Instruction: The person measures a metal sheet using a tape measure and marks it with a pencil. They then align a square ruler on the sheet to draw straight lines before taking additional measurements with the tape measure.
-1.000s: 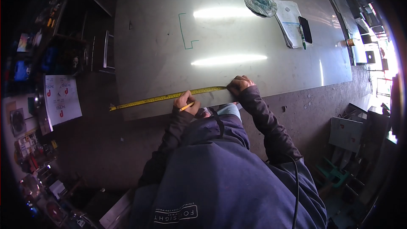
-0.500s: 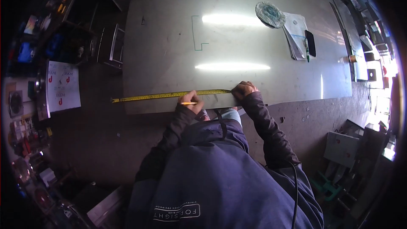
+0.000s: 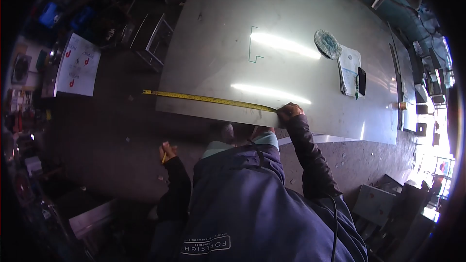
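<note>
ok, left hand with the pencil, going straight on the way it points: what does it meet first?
Left hand, holding a pencil, likely meets the near edge of the metal sheet, then the tape measure; depth unclear.

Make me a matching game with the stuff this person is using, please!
Things:
1 tape measure
2 pencil
3 phone
4 green outline

Places:
A lying on the papers
B held in the left hand
C drawn on the metal sheet
D held by the right hand

Pairs: 1-D, 2-B, 3-A, 4-C.
</note>
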`<state>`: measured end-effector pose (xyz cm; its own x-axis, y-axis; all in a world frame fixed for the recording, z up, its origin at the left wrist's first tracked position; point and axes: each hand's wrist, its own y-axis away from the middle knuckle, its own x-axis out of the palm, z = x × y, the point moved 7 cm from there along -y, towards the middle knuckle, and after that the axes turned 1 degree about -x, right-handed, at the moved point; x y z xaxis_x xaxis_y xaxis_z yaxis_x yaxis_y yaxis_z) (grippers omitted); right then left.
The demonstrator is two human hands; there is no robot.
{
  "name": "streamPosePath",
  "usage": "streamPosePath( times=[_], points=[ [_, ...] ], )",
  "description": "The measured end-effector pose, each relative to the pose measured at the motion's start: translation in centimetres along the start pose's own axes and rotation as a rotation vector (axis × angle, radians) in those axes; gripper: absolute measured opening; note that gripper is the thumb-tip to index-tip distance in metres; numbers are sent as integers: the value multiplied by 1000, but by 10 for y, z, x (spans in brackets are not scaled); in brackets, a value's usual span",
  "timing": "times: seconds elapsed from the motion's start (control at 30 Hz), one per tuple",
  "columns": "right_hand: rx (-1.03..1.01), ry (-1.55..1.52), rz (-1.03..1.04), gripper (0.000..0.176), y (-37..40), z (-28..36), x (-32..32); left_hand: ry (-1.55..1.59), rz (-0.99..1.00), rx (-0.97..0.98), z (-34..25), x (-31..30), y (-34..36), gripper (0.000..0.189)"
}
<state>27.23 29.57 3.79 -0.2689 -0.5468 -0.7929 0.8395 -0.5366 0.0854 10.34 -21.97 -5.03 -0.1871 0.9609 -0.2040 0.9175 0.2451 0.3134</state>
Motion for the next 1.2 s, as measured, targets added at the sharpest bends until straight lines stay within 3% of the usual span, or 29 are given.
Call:
streamPosePath(
  times=[0.1,0.13,0.17,0.27,0.3,0.33,0.4,0.47,0.53,0.63,0.73,0.83,0.9,0.97,1.0,1.17,1.2],
  points=[
    [12,-18,-23,17,-2,0,-1,8,-99,-219,94,-67,7,33],
    [13,-5,-27,17,-4,-6,4,-827,120,160,165,-105,-13,42],
    [15,9,-30,18,-6,-10,4,-1621,-24,686,215,-137,-15,55],
    [44,-23,-4,18,-5,-7,1,-1616,14,225,254,-172,38,44],
    [58,-11,-6,18,-7,-6,2,-1859,-46,222,261,-171,50,46],
    [35,-16,-6,18,-10,-2,2,-1850,-69,212,266,-173,58,46],
    [45,-37,-35,19,-7,-6,1,-1543,141,247,253,-162,101,41],
    [100,-43,-14,20,-9,-16,6,-1159,246,140,242,-154,116,36],
    [141,17,-42,20,-10,-10,3,-310,29,-148,189,-145,144,33],
    [5,89,-143,18,-11,-8,5,-262,52,-102,118,-141,168,30],
    [-13,124,-83,16,-7,-2,4,-291,10,-124,108,-174,179,29],
    [-199,189,-161,17,-4,-5,5,-405,-42,-137,163,-234,176,29],
    [-286,208,-216,16,8,4,0,-441,-103,-27,228,-279,175,33],
    [-130,128,-196,15,23,1,-4,-892,5,-172,274,-314,185,32],
    [-192,86,-203,13,31,0,-1,-1028,59,-225,285,-323,192,32],
    [-169,-94,-239,12,90,5,20,-856,127,-354,298,-335,200,35],
    [-281,-66,-412,11,105,1,36,-804,150,-353,296,-331,192,35]
  ],
)
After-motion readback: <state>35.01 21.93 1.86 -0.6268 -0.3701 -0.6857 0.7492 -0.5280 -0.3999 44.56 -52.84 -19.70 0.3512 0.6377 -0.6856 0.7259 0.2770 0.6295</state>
